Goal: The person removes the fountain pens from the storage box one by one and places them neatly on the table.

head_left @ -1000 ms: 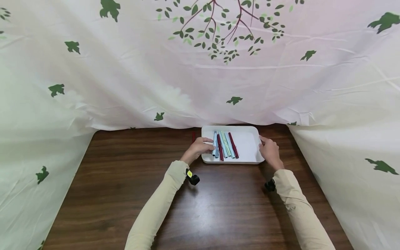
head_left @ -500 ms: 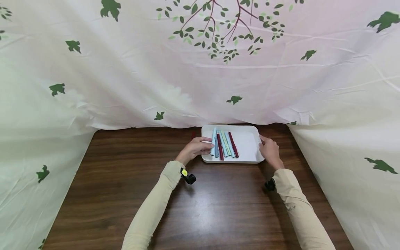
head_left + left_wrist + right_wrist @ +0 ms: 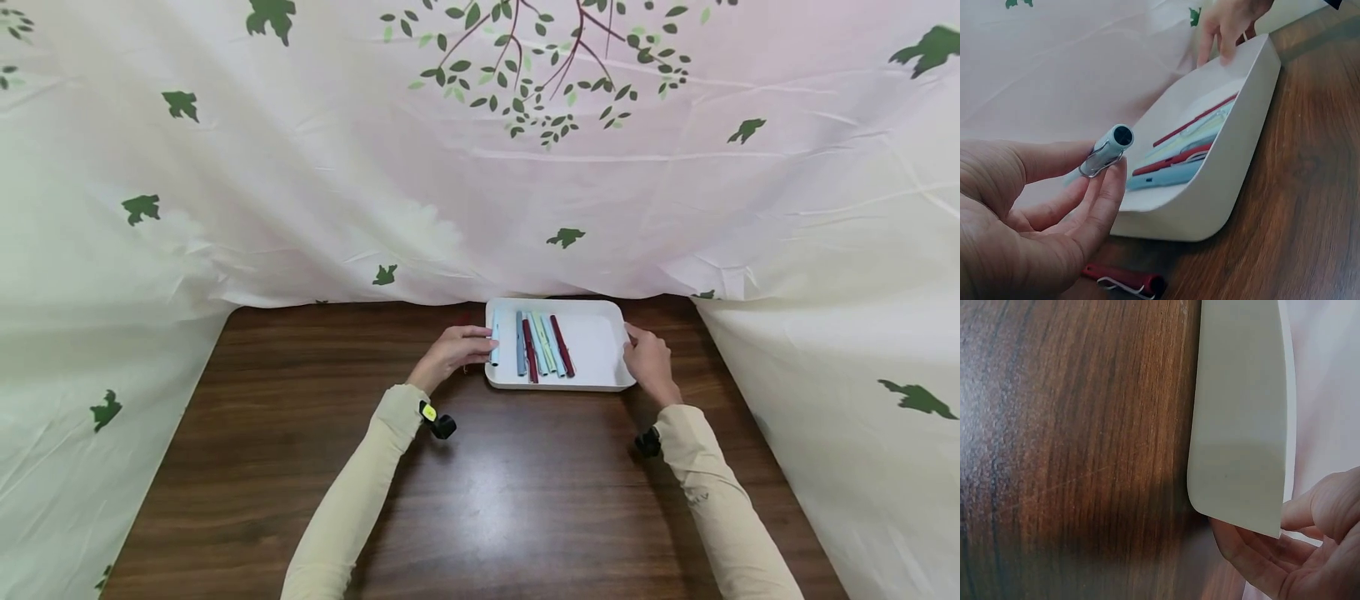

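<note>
Pale-blue pen (image 3: 1105,153) is pinched in the left hand (image 3: 452,352) at the left rim of the tray (image 3: 597,346), right hand (image 3: 649,364) gripping its right end; better brace the tray firmly and carry the pen clear of that rim.

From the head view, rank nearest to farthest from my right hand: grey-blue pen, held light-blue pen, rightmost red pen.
1. Rightmost red pen: row's right end, in the tray.
2. Grey-blue pen: row's left end.
3. Held light-blue pen: in the left hand, farther left.
</note>
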Demonstrator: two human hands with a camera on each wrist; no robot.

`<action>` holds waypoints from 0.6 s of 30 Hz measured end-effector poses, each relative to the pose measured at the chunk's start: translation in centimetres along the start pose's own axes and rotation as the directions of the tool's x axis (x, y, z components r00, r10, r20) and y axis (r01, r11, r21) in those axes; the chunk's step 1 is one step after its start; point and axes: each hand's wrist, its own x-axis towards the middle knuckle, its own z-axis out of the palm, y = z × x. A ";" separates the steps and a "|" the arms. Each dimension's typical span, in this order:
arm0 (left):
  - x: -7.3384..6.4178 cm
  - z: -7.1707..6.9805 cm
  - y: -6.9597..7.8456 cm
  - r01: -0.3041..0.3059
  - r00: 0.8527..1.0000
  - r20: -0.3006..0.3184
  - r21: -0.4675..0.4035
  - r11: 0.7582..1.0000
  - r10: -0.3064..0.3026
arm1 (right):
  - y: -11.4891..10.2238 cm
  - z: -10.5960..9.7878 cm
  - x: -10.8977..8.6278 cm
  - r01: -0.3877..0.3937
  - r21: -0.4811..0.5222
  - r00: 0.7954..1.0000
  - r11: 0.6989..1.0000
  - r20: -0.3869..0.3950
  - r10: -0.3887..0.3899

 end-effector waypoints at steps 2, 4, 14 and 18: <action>-0.1 -0.4 -0.2 -0.007 1.000 -0.017 -0.001 1.000 0.007 | 0.0 0.1 0.0 -0.006 0.002 1.000 1.000 -0.005 0.006; -0.2 -0.8 -0.3 -0.008 0.999 -0.039 0.003 1.000 0.008 | -0.1 0.3 0.0 -0.005 0.005 1.000 1.000 -0.011 0.005; -0.8 -2.8 -1.2 -0.015 0.994 -0.108 0.035 0.999 0.019 | 0.0 0.8 0.3 0.015 -0.003 0.999 1.000 -0.039 -0.015; -0.8 -3.5 -1.6 -0.032 0.991 -0.129 0.014 0.999 0.033 | -0.1 0.7 0.5 0.024 -0.001 0.999 1.000 -0.030 -0.024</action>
